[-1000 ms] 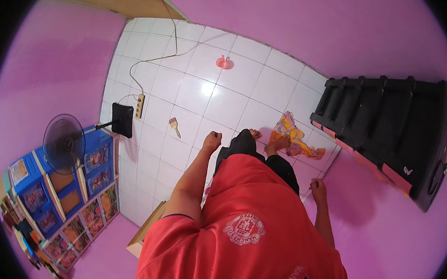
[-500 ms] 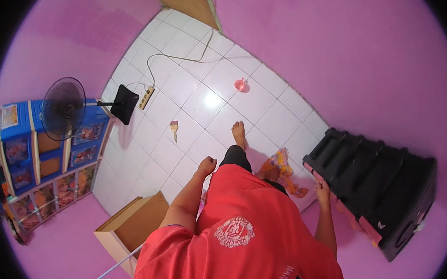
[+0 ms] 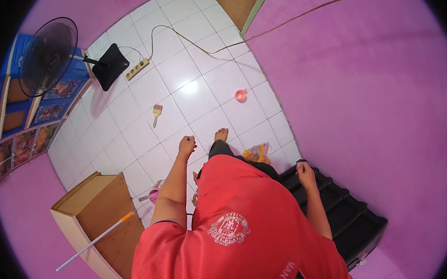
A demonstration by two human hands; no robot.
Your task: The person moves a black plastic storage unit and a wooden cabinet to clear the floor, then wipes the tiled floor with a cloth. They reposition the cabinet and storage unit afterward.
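Ahead of my body, my left hand hangs over the tiled floor with its fingers curled and nothing visible in them. The nearest thing beyond it is a paintbrush with a pale handle, lying on the tiles. My right hand is held out with its fingers loosely curled, and no object shows in it. It is in front of the far end of a black ribbed cabinet; whether it touches the cabinet, I cannot tell. A pink cup stands on the floor farther ahead.
A black-based fan and a power strip with a long cable are at the far left. To my left are a brown wooden box, an orange-tipped stick and a pink container. Yellow patterned cloth lies by my legs.
My view and body have turned and shifted. Both hands have swung farther forward, and my right hand now overlaps the cabinet's end. The brush and cup still lie on the floor.
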